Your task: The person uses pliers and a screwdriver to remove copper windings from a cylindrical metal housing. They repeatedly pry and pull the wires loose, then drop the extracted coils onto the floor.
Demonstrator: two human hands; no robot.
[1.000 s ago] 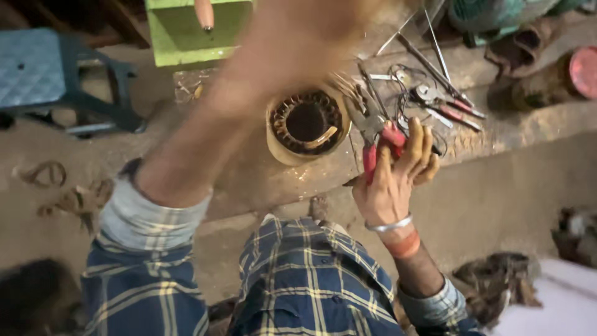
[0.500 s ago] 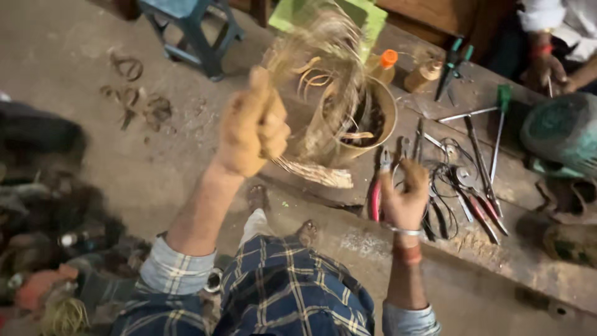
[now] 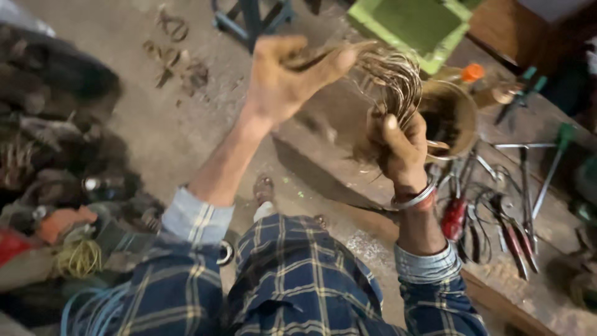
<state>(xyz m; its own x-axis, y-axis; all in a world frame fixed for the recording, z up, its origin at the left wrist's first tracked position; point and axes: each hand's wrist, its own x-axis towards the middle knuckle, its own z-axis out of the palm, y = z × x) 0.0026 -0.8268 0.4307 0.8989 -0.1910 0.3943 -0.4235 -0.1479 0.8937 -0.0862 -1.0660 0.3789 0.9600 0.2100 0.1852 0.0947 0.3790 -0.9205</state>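
Note:
Both my hands hold one bundle of thin brownish copper wire (image 3: 388,74) up in front of me. My left hand (image 3: 283,78) grips its upper left end, fingers closed over the strands. My right hand (image 3: 401,149) clutches the lower part of the loop, a metal bangle on its wrist. Just behind the right hand, a round motor stator (image 3: 457,112) with a dark hollow middle sits on the low workbench (image 3: 497,267). Red-handled pliers (image 3: 453,218) lie on the bench under my right forearm.
Several more pliers, screwdrivers and loose wires (image 3: 516,205) lie across the bench at right. A green box (image 3: 413,25) and an orange-capped bottle (image 3: 469,73) stand at the far end. A blue stool (image 3: 252,18) stands beyond. Scrap and yellow wire coils (image 3: 78,258) are heaped at left.
My right hand has left the red-handled pliers on the bench and risen to grab the wire bundle. My left hand has carried the bundle up and rightward.

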